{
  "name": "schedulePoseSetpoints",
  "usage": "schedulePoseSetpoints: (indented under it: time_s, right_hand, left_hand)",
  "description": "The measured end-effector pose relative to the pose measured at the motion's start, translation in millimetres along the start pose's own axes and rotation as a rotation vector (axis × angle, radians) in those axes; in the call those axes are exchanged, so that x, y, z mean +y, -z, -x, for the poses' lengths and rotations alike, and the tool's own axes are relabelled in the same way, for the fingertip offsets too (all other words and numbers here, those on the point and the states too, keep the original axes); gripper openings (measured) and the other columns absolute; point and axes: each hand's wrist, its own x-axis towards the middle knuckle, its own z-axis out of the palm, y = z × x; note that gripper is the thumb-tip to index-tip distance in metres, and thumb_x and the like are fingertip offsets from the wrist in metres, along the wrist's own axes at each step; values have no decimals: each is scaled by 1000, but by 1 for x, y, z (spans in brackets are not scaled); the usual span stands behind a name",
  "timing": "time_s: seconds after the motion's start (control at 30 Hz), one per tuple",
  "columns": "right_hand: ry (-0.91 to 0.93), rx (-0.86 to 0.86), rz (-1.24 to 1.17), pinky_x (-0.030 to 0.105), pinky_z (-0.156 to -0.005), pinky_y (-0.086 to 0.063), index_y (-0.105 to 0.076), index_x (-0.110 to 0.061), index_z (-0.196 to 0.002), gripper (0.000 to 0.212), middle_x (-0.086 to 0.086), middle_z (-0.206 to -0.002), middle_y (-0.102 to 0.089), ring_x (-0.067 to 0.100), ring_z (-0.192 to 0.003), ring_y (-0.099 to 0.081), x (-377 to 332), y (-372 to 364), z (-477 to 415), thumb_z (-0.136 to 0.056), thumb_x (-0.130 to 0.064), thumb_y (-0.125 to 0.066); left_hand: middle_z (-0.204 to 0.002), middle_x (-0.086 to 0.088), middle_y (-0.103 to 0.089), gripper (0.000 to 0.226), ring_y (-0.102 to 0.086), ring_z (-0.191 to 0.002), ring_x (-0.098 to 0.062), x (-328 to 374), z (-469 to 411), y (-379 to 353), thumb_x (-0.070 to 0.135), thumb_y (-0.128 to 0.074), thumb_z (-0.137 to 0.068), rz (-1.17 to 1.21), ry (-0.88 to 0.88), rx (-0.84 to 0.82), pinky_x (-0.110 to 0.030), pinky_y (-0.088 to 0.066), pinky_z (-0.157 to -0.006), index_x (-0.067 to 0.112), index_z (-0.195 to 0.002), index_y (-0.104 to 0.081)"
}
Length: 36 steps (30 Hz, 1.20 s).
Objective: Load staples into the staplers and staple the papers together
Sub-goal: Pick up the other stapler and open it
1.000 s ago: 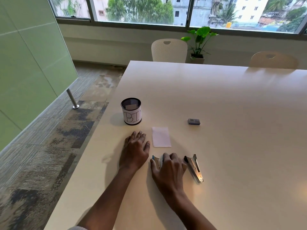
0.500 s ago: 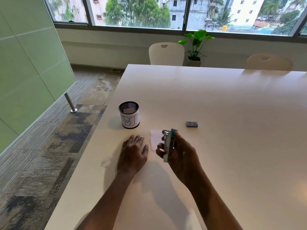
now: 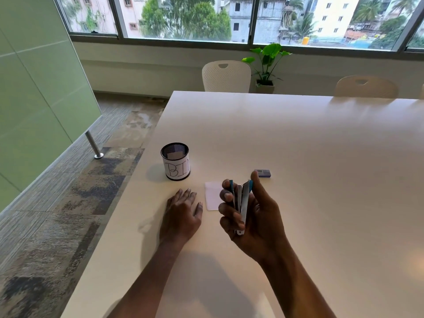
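My right hand [image 3: 254, 216] holds a small blue and silver stapler [image 3: 241, 203] upright above the white table [image 3: 321, 180], fingers curled round it, its jaws spread apart at the top. My left hand [image 3: 182, 212] lies flat on the table with straight fingers, holding nothing. A small stack of white papers [image 3: 212, 198] rests on the table between the two hands, partly hidden behind the right fingers. A small blue-grey staple box [image 3: 263, 173] lies just beyond the stapler.
A black mesh cup [image 3: 175, 161] with a paper label reading "BIN" stands to the far left of the papers, near the table's left edge. Two white chairs [image 3: 226, 75] and a potted plant [image 3: 266, 65] stand beyond the far edge.
My right hand lifted the stapler off the table and raised it upright, and its jaws have come apart. The left hand stayed flat in place. The camera moved slightly.
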Motion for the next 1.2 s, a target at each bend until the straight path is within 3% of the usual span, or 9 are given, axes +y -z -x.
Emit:
schedulePoseSetpoints:
  time_s: [0.2, 0.33, 0.47, 0.6, 0.8, 0.97, 1.07, 1.13, 1.2]
  right_hand:
    - [20, 43, -47, 17, -49, -47, -68, -6, -95, 43, 4, -74, -67, 12, -61, -65, 2, -6, 2, -89, -48, -67]
    - [4, 35, -65, 20, -56, -51, -67, -5, -101, 50, 8, -84, -68, 18, -73, -68, 3, -4, 2, -94, -53, -57]
    - [17, 80, -38, 19, -54, -53, -68, -5, -94, 46, 7, -75, -68, 15, -65, -66, 2, -3, 3, -91, -50, -65]
    - [17, 125, -21, 22, -66, -53, -69, -6, -100, 51, 7, -86, -69, 18, -77, -68, 1, -3, 5, -91, -55, -60]
    - [48, 187, -15, 22, -67, -54, -71, -5, -94, 49, 8, -80, -68, 17, -72, -65, -2, -5, 8, -88, -53, -65]
    - [84, 244, 32, 25, -70, -54, -69, -5, -91, 49, 8, -76, -65, 18, -72, -62, -4, -7, 11, -91, -53, -63]
    - [122, 278, 92, 26, -75, -54, -72, -6, -90, 48, 7, -77, -66, 17, -75, -63, -6, -5, 13, -89, -54, -64]
    - [156, 329, 218, 31, -83, -52, -75, -10, -97, 56, 7, -92, -70, 19, -88, -66, -7, -6, 14, -89, -63, -58]
    - [176, 401, 376, 36, -98, -46, -78, -18, -104, 62, 4, -117, -72, 18, -111, -66, -6, -6, 14, -86, -71, -50]
  left_hand:
    - [-147, -4, -54, 48, -42, -142, -23, 1, 1, 2, 36, -54, -95, -2, -5, 10, -34, -30, -117, 16, -138, -58]
    - [-148, -4, -53, 48, -41, -142, -22, 1, 2, 2, 37, -53, -95, 2, -11, 11, -34, -30, -117, 17, -139, -57]
    - [-149, -4, -53, 49, -40, -143, -22, 2, 1, 2, 37, -53, -96, -3, -9, 12, -34, -29, -117, 17, -140, -57]
    - [-148, -4, -53, 48, -40, -143, -22, 1, 0, 1, 36, -54, -96, 4, -11, 15, -33, -28, -118, 16, -140, -57]
    - [-146, -6, -55, 46, -42, -141, -25, 1, 0, 1, 35, -57, -96, 78, 6, 27, -34, -30, -117, 13, -137, -59]
    - [-121, -7, -73, 27, -67, -115, -26, 5, -1, 25, 29, -63, -96, 392, 156, 142, -26, -46, -99, 14, -116, -74]
    - [-99, 8, -79, 16, -71, -94, -5, 25, 13, 48, 29, -63, -96, 575, 191, 235, -8, -51, -81, 24, -98, -78]
    - [-76, 17, -75, 24, -69, -75, 2, 43, 26, 64, 32, -62, -97, 678, 115, 259, -13, -54, -69, 26, -78, -74]
    - [-67, 15, -71, 33, -69, -66, -6, 62, 41, 80, 44, -56, -97, 784, 13, 205, -16, -54, -60, 25, -74, -71]
